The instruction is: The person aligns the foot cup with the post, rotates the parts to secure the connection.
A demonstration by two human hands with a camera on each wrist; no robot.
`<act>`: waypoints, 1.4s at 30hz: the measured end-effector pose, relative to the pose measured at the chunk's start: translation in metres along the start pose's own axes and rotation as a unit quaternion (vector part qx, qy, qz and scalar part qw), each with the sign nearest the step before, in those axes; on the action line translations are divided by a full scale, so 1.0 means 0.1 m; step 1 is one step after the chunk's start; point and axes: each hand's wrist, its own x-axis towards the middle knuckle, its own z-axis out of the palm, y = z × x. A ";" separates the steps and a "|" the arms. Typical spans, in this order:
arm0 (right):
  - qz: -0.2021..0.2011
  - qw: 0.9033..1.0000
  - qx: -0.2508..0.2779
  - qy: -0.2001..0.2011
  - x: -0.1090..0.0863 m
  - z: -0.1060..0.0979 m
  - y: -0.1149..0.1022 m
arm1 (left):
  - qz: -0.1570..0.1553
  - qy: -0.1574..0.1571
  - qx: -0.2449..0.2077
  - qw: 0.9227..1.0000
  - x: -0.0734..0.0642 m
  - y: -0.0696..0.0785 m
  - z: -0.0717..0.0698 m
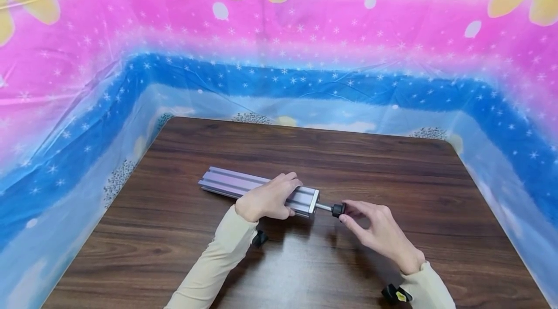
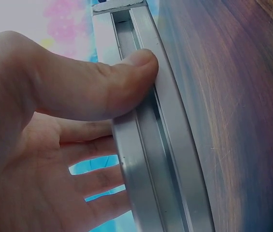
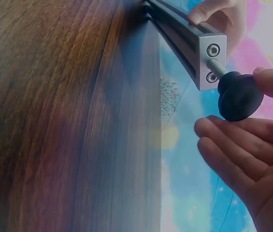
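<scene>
A silver slotted aluminium profile (image 1: pixel 233 180) lies slantwise above the middle of the table. My left hand (image 1: pixel 268 198) grips it near its right end, thumb (image 2: pixel 131 79) over the slotted side and fingers across the far side. An end plate (image 3: pixel 204 81) with two socket-head screws caps that end. Out of the plate comes a threaded rod (image 1: pixel 323 207), carrying a round black levelling foot (image 3: pixel 241 99). My right hand (image 1: pixel 383 231) pinches the foot's rim between thumb and fingers. In the right wrist view, the thumb touches the rim and the other fingers extend below it.
The dark wood-grain table (image 1: pixel 370 168) reaches under both hands. A patterned pink and blue cloth (image 1: pixel 279 76) hangs around its back and sides. Black wrist devices (image 1: pixel 260 238) sit on both sleeves.
</scene>
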 end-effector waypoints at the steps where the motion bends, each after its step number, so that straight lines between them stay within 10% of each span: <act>1: 0.007 1.000 0.004 -0.004 0.00 0.00 0.00 | -0.001 -0.001 -0.001 1.000 0.00 0.00 0.00; 31: -0.145 0.988 -0.027 0.054 0.02 0.02 0.03 | 0.005 0.004 -0.004 1.000 0.00 0.02 -0.04; 42: -0.053 0.998 -0.021 0.026 0.00 0.01 0.02 | 0.006 0.007 -0.006 1.000 0.00 0.03 -0.04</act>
